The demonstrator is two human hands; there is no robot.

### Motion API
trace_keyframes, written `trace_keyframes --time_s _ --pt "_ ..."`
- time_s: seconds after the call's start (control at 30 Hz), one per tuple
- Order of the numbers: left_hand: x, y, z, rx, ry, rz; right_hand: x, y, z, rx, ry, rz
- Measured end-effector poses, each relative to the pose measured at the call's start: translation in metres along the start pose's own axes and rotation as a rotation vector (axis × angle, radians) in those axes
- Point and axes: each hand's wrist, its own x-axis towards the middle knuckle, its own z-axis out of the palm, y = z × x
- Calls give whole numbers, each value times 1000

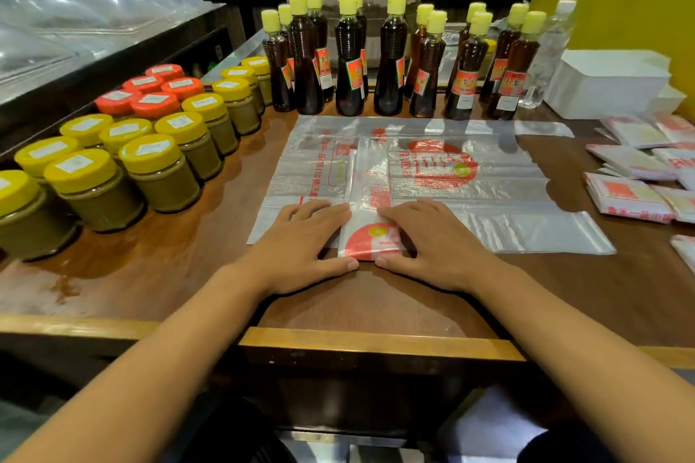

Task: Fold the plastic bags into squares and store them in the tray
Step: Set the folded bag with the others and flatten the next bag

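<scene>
A narrow folded strip of plastic bag with red print runs away from me over a flat, spread plastic bag on the brown counter. Its near end is doubled into a small square. My left hand and my right hand lie flat on either side of that square, fingers straight, pressing its edges down, thumbs at its near edge. Several folded bag squares lie at the right. A white tray stands at the back right.
Jars with yellow lids and orange lids fill the left of the counter. Dark bottles with yellow caps line the back, with a clear bottle beside the tray. The counter's wooden edge runs below my wrists.
</scene>
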Motion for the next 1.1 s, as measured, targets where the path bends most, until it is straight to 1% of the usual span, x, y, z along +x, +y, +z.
trace_keyframes --time_s 0.07,0.17,0.23,0.33,0.4,0.47,0.5,0.57,0.63,0.67,0.77,0.87,0.93,1.0,1.1 --pt "1 -2 1 16 58 50 0 0 1 16 42 1" --pt "2 0 2 11 97 83 1 0 3 80 62 63" --pt "1 2 2 -31 137 74 3 -1 3 129 61 96" --pt "3 2 3 -65 196 38 -1 -4 0 204 16 125" --pt "6 5 4 -70 220 13 -4 -5 -1 208 -2 142" --pt "8 9 3 -95 250 7 -5 -4 1 189 37 128" --pt "9 12 0 -132 269 2 -4 -2 1 204 81 130" --pt "9 15 -5 -317 288 -41 -5 -2 -2 320 136 179" --pt "11 20 -8 -509 291 -122 -6 -2 -3 426 176 220" --pt "12 24 -8 -545 294 -168 -7 -3 -4 462 180 244" --pt "13 34 1 -522 322 -250 -11 -5 -4 522 196 288" --pt "15 44 4 -506 324 -289 -11 -5 -2 509 216 316" --pt "15 48 4 -437 333 -309 -8 -4 1 445 222 315" --pt "14 50 5 -319 324 -323 -6 -4 3 336 219 306" --pt "15 50 8 -210 309 -326 -6 -2 5 189 176 346"
